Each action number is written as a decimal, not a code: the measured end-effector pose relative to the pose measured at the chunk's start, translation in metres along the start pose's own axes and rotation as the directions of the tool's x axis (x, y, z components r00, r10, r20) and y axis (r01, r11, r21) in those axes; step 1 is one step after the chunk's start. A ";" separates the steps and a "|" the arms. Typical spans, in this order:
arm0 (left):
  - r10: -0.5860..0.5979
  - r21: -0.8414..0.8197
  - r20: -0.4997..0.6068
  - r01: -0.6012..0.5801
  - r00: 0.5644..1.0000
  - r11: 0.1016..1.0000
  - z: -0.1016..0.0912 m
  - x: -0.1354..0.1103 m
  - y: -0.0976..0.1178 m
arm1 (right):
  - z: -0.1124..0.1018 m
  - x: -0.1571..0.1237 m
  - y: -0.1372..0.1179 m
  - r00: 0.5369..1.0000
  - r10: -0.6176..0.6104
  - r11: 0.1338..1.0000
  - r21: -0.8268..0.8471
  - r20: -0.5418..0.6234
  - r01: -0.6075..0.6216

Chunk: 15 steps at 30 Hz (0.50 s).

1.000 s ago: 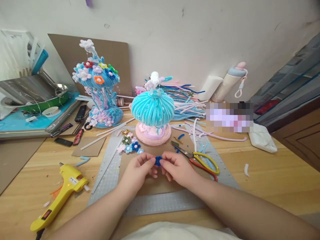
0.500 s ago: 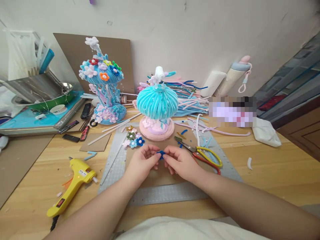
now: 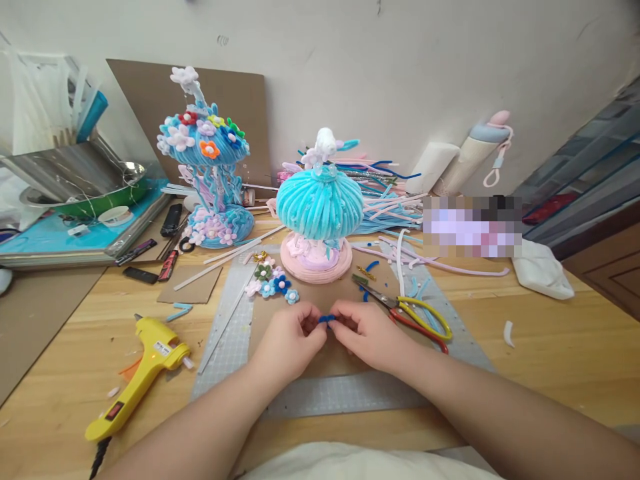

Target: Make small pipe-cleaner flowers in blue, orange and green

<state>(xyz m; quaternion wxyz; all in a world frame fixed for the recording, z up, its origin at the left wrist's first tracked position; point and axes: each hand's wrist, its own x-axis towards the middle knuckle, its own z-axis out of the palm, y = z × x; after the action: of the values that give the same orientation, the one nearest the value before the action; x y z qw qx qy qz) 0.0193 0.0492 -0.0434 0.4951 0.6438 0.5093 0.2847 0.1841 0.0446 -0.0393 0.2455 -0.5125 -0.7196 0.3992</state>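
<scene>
Between the fingertips of my left hand (image 3: 296,337) and my right hand (image 3: 367,331) is a short dark blue pipe cleaner piece (image 3: 327,319), bent and pinched from both sides. Both hands are closed on it, above a brown cardboard sheet (image 3: 320,360). Just beyond my left hand lie several small pipe cleaner flowers (image 3: 268,287) in pink, green and blue. Behind the hands stands a turquoise mushroom-shaped pipe cleaner piece (image 3: 320,203) on a round pink base (image 3: 295,265). Scissors with yellow and red handles (image 3: 400,308) rest beside my right hand.
A yellow glue gun (image 3: 145,367) lies at the left. A flower-covered blue jellyfish-like piece (image 3: 204,150) stands behind it. Loose pipe cleaners (image 3: 387,217) pile at the back. A grey cutting mat (image 3: 350,397) lies under the cardboard, and a metal pot (image 3: 65,173) stands far left.
The blue piece has been turned and bent between my fingertips, both hands still pinching it. The whole view has shifted slightly, and another light blue flower shows beyond my left hand.
</scene>
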 end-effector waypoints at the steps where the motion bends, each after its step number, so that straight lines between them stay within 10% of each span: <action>1: 0.014 0.041 -0.004 -0.014 1.000 0.999 0.000 -0.001 0.000 | -0.001 0.000 -0.001 1.000 -0.023 0.999 -0.043 -0.008 0.023; 15: 0.162 0.384 0.033 -0.162 0.986 0.909 0.000 -0.009 0.008 | -0.002 -0.002 -0.002 0.997 -0.020 0.986 -0.162 0.069 0.031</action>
<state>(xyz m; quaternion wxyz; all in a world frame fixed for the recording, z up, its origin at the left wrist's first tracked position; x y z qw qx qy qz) 0.0195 0.0405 -0.0350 0.3337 0.7687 0.4999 0.2189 0.1853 0.0434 -0.0360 0.1833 -0.5079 -0.7641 0.3530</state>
